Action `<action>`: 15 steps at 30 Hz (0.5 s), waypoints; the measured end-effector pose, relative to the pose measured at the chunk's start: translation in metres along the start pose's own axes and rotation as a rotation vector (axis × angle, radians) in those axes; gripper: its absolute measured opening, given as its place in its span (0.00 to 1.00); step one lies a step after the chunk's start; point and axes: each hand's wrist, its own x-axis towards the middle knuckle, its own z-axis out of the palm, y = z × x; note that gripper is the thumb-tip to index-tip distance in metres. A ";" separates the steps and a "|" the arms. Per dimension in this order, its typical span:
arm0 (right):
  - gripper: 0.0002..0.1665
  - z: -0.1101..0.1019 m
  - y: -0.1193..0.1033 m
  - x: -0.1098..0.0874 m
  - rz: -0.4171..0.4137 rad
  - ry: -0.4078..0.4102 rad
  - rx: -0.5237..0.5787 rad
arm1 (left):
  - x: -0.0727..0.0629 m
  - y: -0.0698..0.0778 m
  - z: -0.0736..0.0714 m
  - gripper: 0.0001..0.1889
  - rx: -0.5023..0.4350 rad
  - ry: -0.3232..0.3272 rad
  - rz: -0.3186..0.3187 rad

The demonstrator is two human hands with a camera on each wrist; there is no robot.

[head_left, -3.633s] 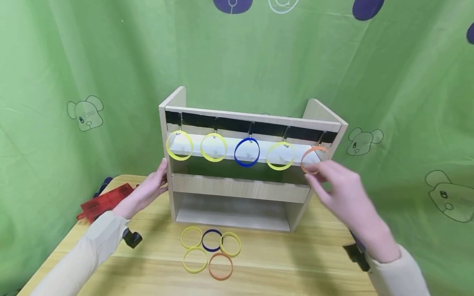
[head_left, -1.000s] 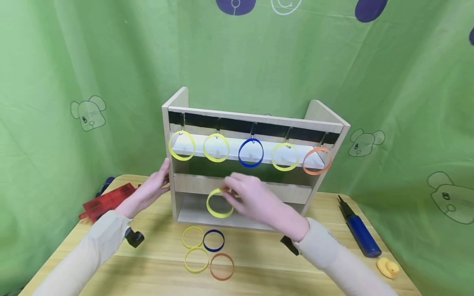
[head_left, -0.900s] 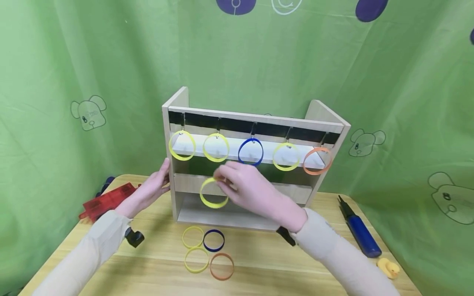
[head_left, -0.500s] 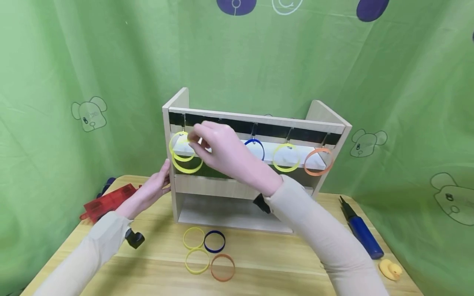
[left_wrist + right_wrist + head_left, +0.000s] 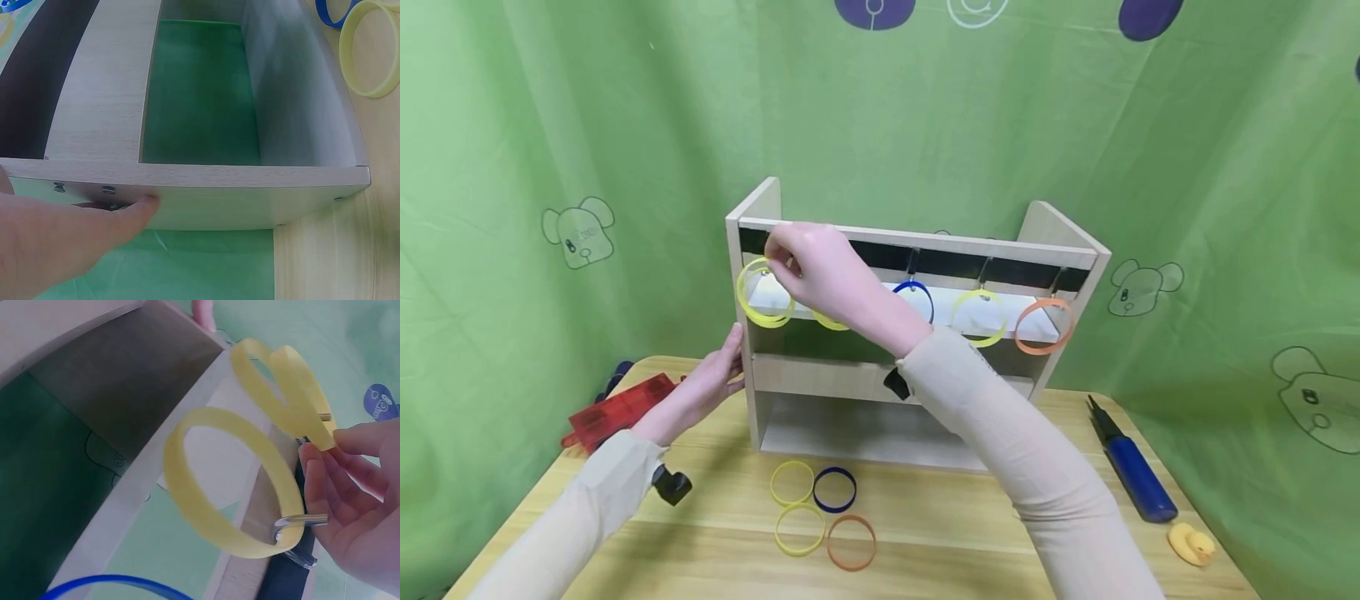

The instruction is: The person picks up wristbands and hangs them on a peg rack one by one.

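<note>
Pinching a yellow ring [image 5: 300,394] at the leftmost hook [image 5: 324,417] with fingers of the right hand [image 5: 823,265]; touching the rack [image 5: 827,379] on its left with uncurled fingers of the left hand [image 5: 707,379].

In the head view, the right hand [image 5: 823,265] hides most of one hanging yellow ring [image 5: 831,325]

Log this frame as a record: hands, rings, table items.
left hand: touches the left side panel of the wooden rack
right hand: pinches a yellow ring beside another yellow ring at the leftmost hook
other hooks, left to right: yellow ring, blue ring, yellow ring, orange ring
table, front: two yellow rings, one blue ring, one orange ring
table, left: red translucent object
table, right: hand pump, rubber duck
</note>
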 end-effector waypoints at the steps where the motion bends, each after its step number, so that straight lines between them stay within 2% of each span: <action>1: 0.07 0.001 0.001 0.000 0.003 -0.010 -0.012 | 0.000 0.000 0.000 0.49 0.005 -0.003 0.002; 9: 0.06 0.002 0.000 -0.005 0.016 -0.042 -0.078 | 0.000 0.001 -0.001 0.49 0.010 -0.004 0.008; 15: 0.05 -0.009 -0.012 -0.026 -0.004 0.036 -0.047 | 0.000 0.000 -0.001 0.48 0.015 -0.005 0.007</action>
